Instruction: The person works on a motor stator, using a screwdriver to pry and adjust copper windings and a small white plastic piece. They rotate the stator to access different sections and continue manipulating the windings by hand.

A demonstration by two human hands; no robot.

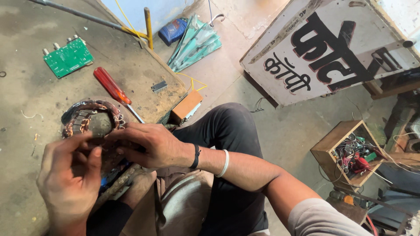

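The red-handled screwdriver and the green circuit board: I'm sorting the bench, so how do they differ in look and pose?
The red-handled screwdriver is long and slim and lies diagonally, its metal shaft pointing toward the right hand; the green circuit board is flat and rectangular, with knobs along its upper edge. The screwdriver lies beside the copper-wound stator ring that both hands work on; the board sits farther off. Both rest on the grey workbench.

worn grey workbench top (26, 35) under the hands, dusty concrete floor (288, 126) to their right. white painted signboard (332, 48) leaning beyond, open wooden box (326, 150) of wires far right, pale blue wall (131, 11) up top.
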